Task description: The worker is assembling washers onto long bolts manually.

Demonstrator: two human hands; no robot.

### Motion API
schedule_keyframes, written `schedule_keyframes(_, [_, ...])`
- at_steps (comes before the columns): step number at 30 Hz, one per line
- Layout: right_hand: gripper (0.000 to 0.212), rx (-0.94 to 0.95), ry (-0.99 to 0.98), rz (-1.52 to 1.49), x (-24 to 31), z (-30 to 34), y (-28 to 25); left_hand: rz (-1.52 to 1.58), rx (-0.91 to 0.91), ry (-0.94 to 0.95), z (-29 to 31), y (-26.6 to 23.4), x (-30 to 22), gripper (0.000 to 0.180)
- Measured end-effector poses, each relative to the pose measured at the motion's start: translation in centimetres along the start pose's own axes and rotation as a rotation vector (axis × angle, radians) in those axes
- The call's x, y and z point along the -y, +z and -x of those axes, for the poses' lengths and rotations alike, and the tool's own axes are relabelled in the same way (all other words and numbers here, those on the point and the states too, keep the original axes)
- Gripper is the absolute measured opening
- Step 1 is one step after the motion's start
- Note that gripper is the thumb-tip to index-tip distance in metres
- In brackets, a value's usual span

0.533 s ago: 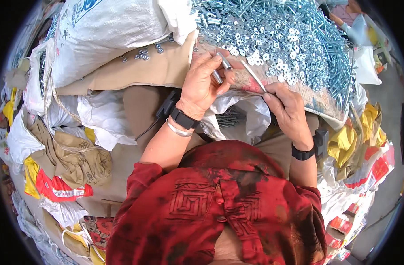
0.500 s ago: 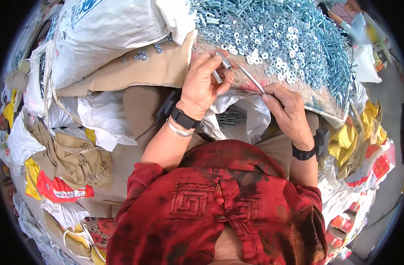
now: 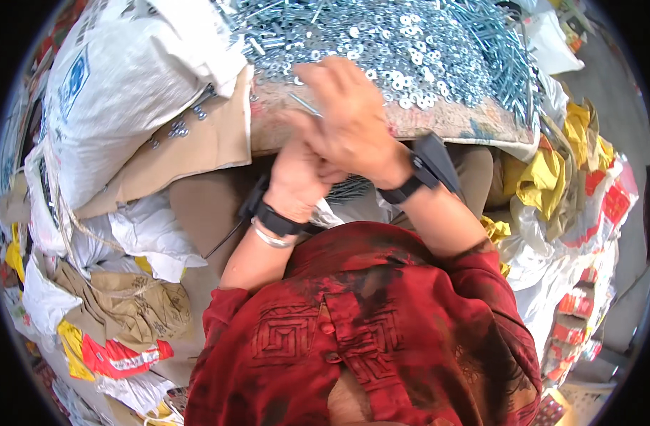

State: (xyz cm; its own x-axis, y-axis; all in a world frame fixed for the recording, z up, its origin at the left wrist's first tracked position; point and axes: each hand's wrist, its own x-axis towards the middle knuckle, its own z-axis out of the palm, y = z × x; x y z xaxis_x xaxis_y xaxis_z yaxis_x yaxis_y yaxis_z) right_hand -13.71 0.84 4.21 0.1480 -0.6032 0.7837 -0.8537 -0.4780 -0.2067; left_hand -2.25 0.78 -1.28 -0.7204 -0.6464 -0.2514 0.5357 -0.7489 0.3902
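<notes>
My right hand (image 3: pixel 357 117) crosses over my left hand in front of the table edge, blurred by motion. A thin metal rod (image 3: pixel 306 104) shows between its thumb and fingers, the rest of it covered by the hand. Below it my left hand (image 3: pixel 296 177) is turned palm up with the fingers curled in. Most of those fingers are hidden under the right hand, so what they hold does not show. Just beyond both hands lies a spread of loose metal washers (image 3: pixel 410 78). Long metal bolts (image 3: pixel 492 46) are heaped behind and to the right of them.
A big white woven sack (image 3: pixel 119 92) lies on brown cardboard (image 3: pixel 190 160) at the left, with a few small nuts (image 3: pixel 177 129) beside it. Dark nails or screws (image 3: pixel 350 189) sit low between my knees. Yellow bags (image 3: pixel 545 181) and white bags crowd the right.
My right hand has moved left and over my left hand, covering the metal sleeves seen there before. My left hand has dropped lower and left. The view has shifted a little to the right.
</notes>
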Motion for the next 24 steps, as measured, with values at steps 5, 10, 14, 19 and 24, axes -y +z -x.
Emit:
schedule_keyframes(5, [0.038,0.246,0.1,-0.253,0.1,0.5,0.1,-0.117,-0.109,0.0,1.0,0.7,-1.9,0.024])
schedule_keyframes(10, [0.02,0.053,0.526,-0.135,-5.5,3.7,-5.4,-0.537,0.111,0.104,0.3,0.6,-1.9,0.016])
schedule_keyframes(14, [0.017,0.487,0.414,0.236,-7.9,7.1,-7.2,-0.528,0.08,0.157,-0.7,0.0,-2.0,0.015])
schedule_keyframes(19, [0.023,0.144,0.728,0.15,-11.4,8.0,-9.7,-0.557,0.071,0.168,-0.6,-0.2,-1.6,0.015])
schedule_keyframes(24, [0.029,0.376,0.73,0.476,-13.4,7.9,-11.3,-0.608,0.052,0.147,-0.8,-0.4,-1.5,0.015])
